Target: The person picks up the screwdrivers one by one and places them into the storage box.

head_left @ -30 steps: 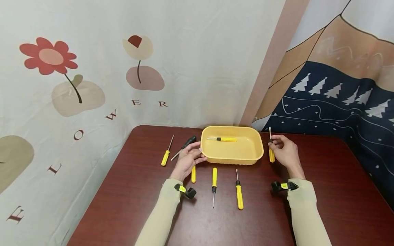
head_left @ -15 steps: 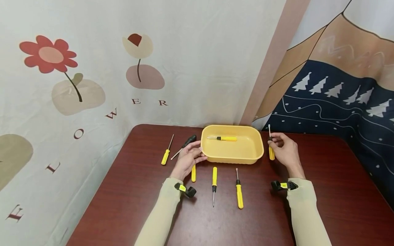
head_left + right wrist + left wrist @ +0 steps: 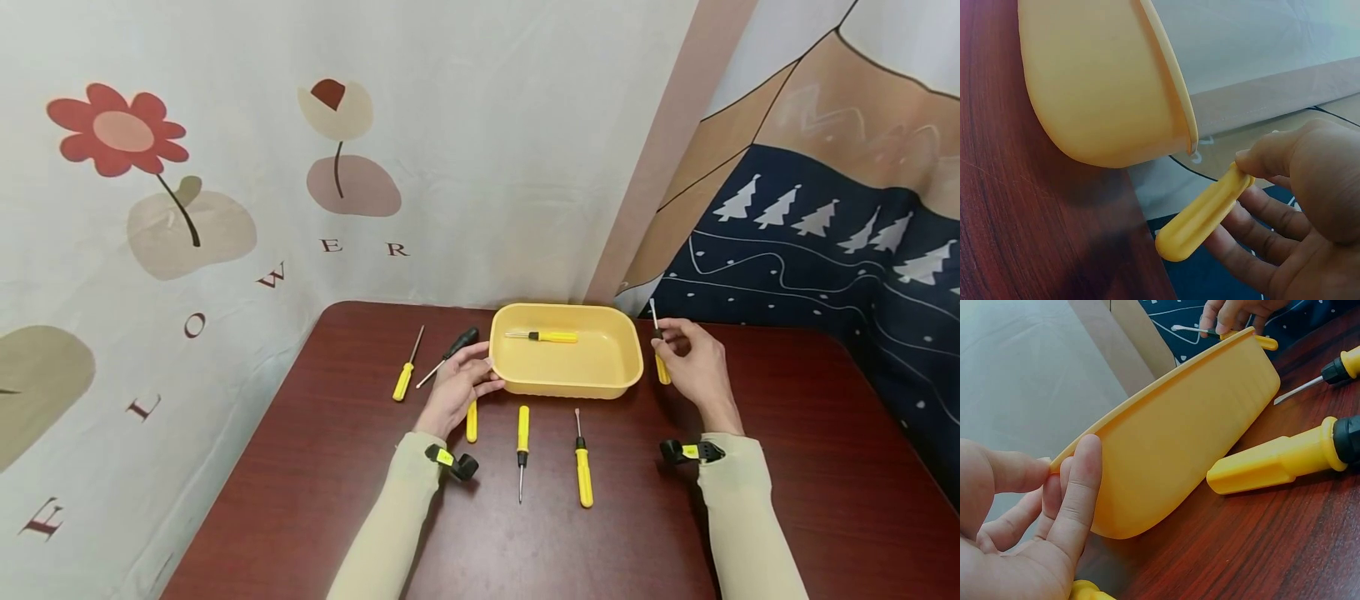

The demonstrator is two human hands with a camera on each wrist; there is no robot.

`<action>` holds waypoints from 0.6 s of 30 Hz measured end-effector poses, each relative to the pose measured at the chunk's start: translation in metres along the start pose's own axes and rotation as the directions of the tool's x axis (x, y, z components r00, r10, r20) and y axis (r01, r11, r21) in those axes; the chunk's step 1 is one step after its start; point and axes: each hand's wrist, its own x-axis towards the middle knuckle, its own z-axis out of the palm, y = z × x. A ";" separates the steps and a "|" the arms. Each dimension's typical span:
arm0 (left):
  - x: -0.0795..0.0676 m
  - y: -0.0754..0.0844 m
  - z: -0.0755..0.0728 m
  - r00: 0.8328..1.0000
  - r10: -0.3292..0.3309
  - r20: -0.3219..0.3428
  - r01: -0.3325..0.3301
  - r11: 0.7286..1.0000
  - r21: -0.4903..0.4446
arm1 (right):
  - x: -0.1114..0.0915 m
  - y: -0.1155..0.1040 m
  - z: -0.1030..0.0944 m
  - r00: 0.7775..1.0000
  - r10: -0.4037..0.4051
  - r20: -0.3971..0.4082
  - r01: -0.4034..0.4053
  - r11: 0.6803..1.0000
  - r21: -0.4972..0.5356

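My left hand [image 3: 455,389] pinches the rim of the yellow plastic tray [image 3: 566,389] at its left front corner; the left wrist view shows thumb and fingers on either side of the edge. Inside the tray lies a screwdriver [image 3: 557,337] with a yellow handle. To the tray's right, my right hand [image 3: 697,362] pinches another yellow-handled screwdriver [image 3: 662,369] near its black collar, tip pointing up and away. In the right wrist view that yellow handle [image 3: 1200,219] hangs below the thumb and fingers, apart from the tray.
Left of the tray lie a yellow screwdriver [image 3: 403,382] and a black-handled screwdriver [image 3: 461,340]. Two more yellow screwdrivers [image 3: 522,429] [image 3: 584,477] lie in front. Another yellow handle [image 3: 472,422] is partly hidden under my left hand. A patterned curtain [image 3: 480,150] hangs behind the dark red table [image 3: 300,483].
The screwdriver in my right hand has risen slightly and its tip has tilted a little to the left. My left hand and the tray stay put.
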 end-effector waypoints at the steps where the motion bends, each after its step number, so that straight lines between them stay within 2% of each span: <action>1: 0.000 0.000 0.000 1.000 -0.001 0.000 0.001 1.000 0.000 | 0.000 0.000 0.000 1.000 -0.007 -0.002 0.007 1.000 -0.003; 12: -0.001 -0.001 -0.001 1.000 0.001 0.006 -0.001 1.000 -0.012 | -0.002 -0.006 0.002 0.996 -0.084 -0.001 0.084 0.996 -0.005; 18: -0.001 0.000 0.000 1.000 0.002 0.007 -0.002 1.000 -0.007 | -0.002 -0.014 0.003 0.987 -0.157 -0.017 0.157 0.988 0.004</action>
